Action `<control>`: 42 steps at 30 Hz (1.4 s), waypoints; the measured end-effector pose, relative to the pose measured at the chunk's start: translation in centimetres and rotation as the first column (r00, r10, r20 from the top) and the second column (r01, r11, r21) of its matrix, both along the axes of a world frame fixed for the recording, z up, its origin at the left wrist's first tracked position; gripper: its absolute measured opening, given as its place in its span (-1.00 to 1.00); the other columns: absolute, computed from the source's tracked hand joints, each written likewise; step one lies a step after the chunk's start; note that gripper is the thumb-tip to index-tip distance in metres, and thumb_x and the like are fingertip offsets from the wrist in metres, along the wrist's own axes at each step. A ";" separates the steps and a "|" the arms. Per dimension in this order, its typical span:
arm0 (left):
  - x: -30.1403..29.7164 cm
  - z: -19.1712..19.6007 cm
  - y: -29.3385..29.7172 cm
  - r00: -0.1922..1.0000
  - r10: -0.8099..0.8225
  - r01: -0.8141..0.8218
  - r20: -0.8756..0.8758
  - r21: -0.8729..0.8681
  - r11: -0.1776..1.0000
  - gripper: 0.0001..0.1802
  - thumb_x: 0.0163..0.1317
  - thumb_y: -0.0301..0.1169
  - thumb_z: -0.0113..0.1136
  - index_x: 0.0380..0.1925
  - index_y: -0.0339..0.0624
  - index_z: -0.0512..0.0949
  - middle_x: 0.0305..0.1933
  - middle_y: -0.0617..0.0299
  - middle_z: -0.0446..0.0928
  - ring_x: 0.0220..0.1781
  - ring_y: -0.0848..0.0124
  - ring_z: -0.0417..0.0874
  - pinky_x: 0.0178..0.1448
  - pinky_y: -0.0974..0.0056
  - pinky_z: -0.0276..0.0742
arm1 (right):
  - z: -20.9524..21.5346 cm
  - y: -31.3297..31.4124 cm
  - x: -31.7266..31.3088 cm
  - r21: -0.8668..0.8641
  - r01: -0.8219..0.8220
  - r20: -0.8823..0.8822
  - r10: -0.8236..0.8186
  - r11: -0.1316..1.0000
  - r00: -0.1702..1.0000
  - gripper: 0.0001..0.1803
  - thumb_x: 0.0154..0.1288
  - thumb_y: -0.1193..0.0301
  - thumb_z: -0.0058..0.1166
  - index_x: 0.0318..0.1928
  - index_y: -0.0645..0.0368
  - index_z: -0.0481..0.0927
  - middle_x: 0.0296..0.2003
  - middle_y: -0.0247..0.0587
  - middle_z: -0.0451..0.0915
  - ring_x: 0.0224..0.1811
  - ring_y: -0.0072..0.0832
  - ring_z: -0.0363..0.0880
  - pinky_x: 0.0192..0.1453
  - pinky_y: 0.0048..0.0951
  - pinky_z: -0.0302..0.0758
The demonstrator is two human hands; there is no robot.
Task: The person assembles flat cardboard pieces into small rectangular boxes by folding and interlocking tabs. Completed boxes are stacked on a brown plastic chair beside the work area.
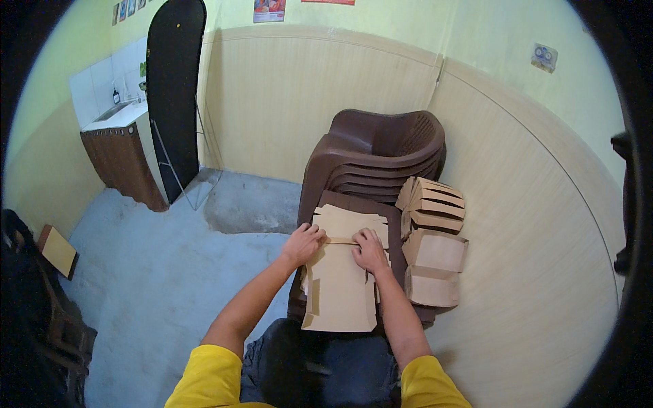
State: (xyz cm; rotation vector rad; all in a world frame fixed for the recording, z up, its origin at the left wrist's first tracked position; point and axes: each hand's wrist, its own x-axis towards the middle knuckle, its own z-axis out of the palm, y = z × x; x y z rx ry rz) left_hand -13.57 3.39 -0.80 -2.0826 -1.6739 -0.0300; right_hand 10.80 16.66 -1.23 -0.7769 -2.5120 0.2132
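A light-brown cardboard box blank (340,292) lies lengthwise in front of me, its near end by my lap. A narrow raised strip, like a folded flap, crosses its far part. My left hand (304,243) is closed on the left end of that strip, fingers curled over the edge. At the strip's right end my right hand (369,250) grips with bent fingers, the thumb side hidden. Beneath and beyond lie more flat cardboard blanks (350,216) with notched edges, resting on a dark brown plastic seat (371,202).
Stacked brown plastic chairs (381,146) stand just beyond. To the right sit folded cardboard boxes (435,255) and a slatted-looking group of them (435,204), near the panelled wall (517,204). A black ironing board (175,95) leans by the sink counter (122,115) at far left.
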 end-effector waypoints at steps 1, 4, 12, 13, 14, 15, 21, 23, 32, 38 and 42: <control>0.2 -0.1 0.1 1.000 0.021 -0.021 -0.002 -0.076 0.997 -0.52 0.49 -0.29 0.04 0.36 0.27 0.62 0.04 0.32 0.55 0.20 0.31 0.55 0.35 0.14 0.44 | 0.4 -0.3 -0.1 0.020 -0.015 0.043 0.014 1.000 0.999 -0.50 0.22 0.44 0.19 0.20 -0.05 0.75 0.15 -0.15 0.59 0.26 -0.13 0.49 0.37 -0.07 0.48; 0.7 -0.4 0.0 0.993 -0.006 0.013 0.121 -0.058 0.998 -0.50 0.50 -0.28 0.02 0.38 0.43 0.60 0.07 0.27 0.55 0.21 0.26 0.56 0.31 0.11 0.47 | 1.1 -1.0 -0.3 0.030 -0.021 0.159 0.016 0.999 0.987 -0.41 0.35 0.36 0.16 0.37 -0.40 0.68 0.25 -0.23 0.52 0.39 -0.20 0.38 0.43 0.03 0.41; 0.0 0.2 1.3 0.977 0.014 -0.005 0.212 -0.045 0.999 -0.56 0.46 -0.26 0.08 0.23 0.46 0.72 -0.01 0.34 0.56 0.20 0.31 0.58 0.35 0.06 0.44 | -0.4 0.2 0.2 -0.091 -0.042 -0.020 0.041 0.995 0.999 -0.58 0.29 0.49 0.16 0.09 -0.08 0.88 0.22 -0.09 0.60 0.36 -0.08 0.49 0.46 -0.08 0.44; -0.5 0.3 1.1 0.979 0.001 0.013 0.204 -0.067 0.998 -0.58 0.45 -0.25 0.09 0.21 0.45 0.74 -0.01 0.34 0.57 0.20 0.31 0.58 0.40 0.04 0.43 | -0.9 0.6 0.2 -0.051 -0.047 -0.074 0.043 0.998 0.996 -0.62 0.27 0.50 0.17 0.04 -0.02 0.89 0.25 -0.04 0.61 0.38 -0.06 0.49 0.47 -0.07 0.46; -1.0 0.2 0.8 0.972 -0.018 0.033 0.235 -0.060 0.998 -0.54 0.36 -0.26 0.19 0.23 0.44 0.73 0.02 0.33 0.58 0.22 0.28 0.58 0.44 0.02 0.42 | -1.4 1.0 0.1 -0.029 -0.039 -0.107 0.035 0.999 0.994 -0.65 0.26 0.52 0.18 -0.01 0.05 0.90 0.27 0.01 0.61 0.39 -0.03 0.50 0.47 -0.06 0.47; -1.4 0.2 0.4 0.966 -0.030 0.045 0.257 -0.050 0.998 -0.48 0.27 -0.27 0.28 0.25 0.43 0.72 0.06 0.32 0.58 0.25 0.26 0.58 0.48 0.01 0.41 | -1.8 1.5 0.0 -0.057 0.018 -0.091 -0.023 0.998 0.996 -0.69 0.25 0.53 0.19 -0.06 0.11 0.91 0.30 0.05 0.61 0.41 -0.01 0.51 0.47 -0.05 0.48; -2.7 0.3 -2.1 0.914 0.011 0.017 0.405 -0.065 0.998 -0.44 0.12 -0.23 0.37 0.21 0.35 0.76 0.12 0.26 0.59 0.29 0.22 0.58 0.56 -0.02 0.37 | -2.8 2.7 0.8 -0.245 0.183 -0.210 -0.236 0.952 0.949 -0.73 0.25 0.45 0.14 -0.35 0.42 0.80 0.51 0.30 0.40 0.32 0.05 0.63 0.52 -0.17 0.47; -2.8 0.5 -2.5 0.884 0.060 -0.014 0.464 -0.103 0.995 -0.36 0.02 -0.24 0.41 0.22 0.33 0.76 0.12 0.23 0.60 0.30 0.19 0.58 0.52 -0.02 0.39 | -2.9 2.6 0.8 -0.216 0.160 -0.242 -0.211 0.963 0.947 -0.73 0.25 0.45 0.13 -0.39 0.46 0.76 0.47 0.34 0.43 0.29 0.09 0.65 0.50 -0.20 0.49; -3.1 -1.0 -3.2 0.690 0.218 -0.069 0.690 -0.238 0.969 -0.22 -0.10 -0.33 0.43 0.30 0.20 0.73 0.06 -0.01 0.61 0.20 0.01 0.59 0.29 0.05 0.57 | -4.5 5.1 1.7 -0.395 0.069 -0.589 -0.310 0.916 0.746 -0.69 0.33 0.40 0.09 -0.19 0.38 0.80 0.24 0.28 0.67 0.29 -0.05 0.68 0.43 -0.18 0.53; -4.7 -1.7 -5.6 0.673 0.319 -0.185 0.667 -0.265 0.946 -0.22 -0.04 -0.36 0.40 0.34 -0.07 0.68 0.01 -0.17 0.61 0.11 -0.07 0.61 0.25 0.03 0.62 | 5.1 5.6 3.4 -0.726 0.092 -0.267 -0.403 0.681 0.875 -0.62 0.48 0.31 0.07 0.08 0.27 0.79 0.09 0.07 0.75 0.16 -0.18 0.73 0.30 -0.27 0.58; -0.2 -1.0 -9.1 0.405 0.394 -0.209 0.825 -0.336 0.919 -0.21 0.03 -0.29 0.42 0.38 -0.18 0.63 0.02 -0.21 0.61 0.08 -0.07 0.65 0.22 -0.01 0.64 | 9.1 0.9 4.2 -0.369 0.106 -0.373 -0.252 0.923 0.893 -0.66 0.40 0.35 0.16 0.07 0.26 0.76 -0.01 0.03 0.73 0.09 -0.11 0.71 0.27 -0.23 0.58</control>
